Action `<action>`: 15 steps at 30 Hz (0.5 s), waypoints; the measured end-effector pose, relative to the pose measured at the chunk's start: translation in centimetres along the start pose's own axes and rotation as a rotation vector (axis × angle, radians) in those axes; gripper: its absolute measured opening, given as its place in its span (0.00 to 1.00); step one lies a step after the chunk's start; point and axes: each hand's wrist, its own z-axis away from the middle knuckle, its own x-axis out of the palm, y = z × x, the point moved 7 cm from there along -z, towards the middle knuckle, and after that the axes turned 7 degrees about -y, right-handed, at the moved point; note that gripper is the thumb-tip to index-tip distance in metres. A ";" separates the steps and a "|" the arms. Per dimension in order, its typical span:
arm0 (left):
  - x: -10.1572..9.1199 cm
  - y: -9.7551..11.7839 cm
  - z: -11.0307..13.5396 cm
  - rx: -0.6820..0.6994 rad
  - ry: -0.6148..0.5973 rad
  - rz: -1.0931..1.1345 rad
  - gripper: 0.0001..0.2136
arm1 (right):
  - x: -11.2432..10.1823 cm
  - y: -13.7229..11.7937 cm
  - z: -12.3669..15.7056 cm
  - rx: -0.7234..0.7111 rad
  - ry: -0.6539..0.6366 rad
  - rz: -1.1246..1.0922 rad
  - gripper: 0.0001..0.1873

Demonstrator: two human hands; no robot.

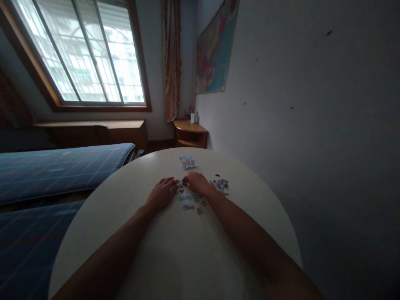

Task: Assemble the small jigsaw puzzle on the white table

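Note:
Both hands rest on a round white table, around jigsaw puzzle pieces. My left hand lies low with its fingers stretched out, the tips beside a small cluster of dark pieces. Across that cluster, my right hand has its fingers pinched together at a small dark puzzle piece. Below the hands lie a light-blue joined strip of pieces and a shorter blue group. A few yellowish-brown pieces sit at the right of these. My right wrist partly hides a loose pile of pieces.
A small printed picture lies on the table beyond the hands. To the left stands a bed with a blue plaid mattress. A wooden corner shelf is behind the table, and a wall runs along the right.

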 end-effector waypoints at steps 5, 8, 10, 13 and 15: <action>0.2 -0.2 -0.2 -0.025 -0.031 -0.026 0.16 | 0.0 1.1 0.0 0.060 -0.013 -0.011 0.15; 0.1 -0.5 -0.3 -0.045 -0.019 -0.045 0.17 | -0.3 1.9 0.2 0.090 -0.039 -0.027 0.14; 0.1 -0.7 -0.4 -0.068 -0.001 -0.038 0.17 | -0.5 2.3 0.3 0.105 -0.054 -0.038 0.12; -0.2 -1.2 -0.6 -0.109 0.051 0.003 0.18 | -0.7 2.7 0.3 0.117 -0.061 -0.050 0.11; -0.6 -1.5 -0.6 -0.142 0.088 0.034 0.17 | -0.8 2.9 0.3 0.122 -0.060 -0.057 0.11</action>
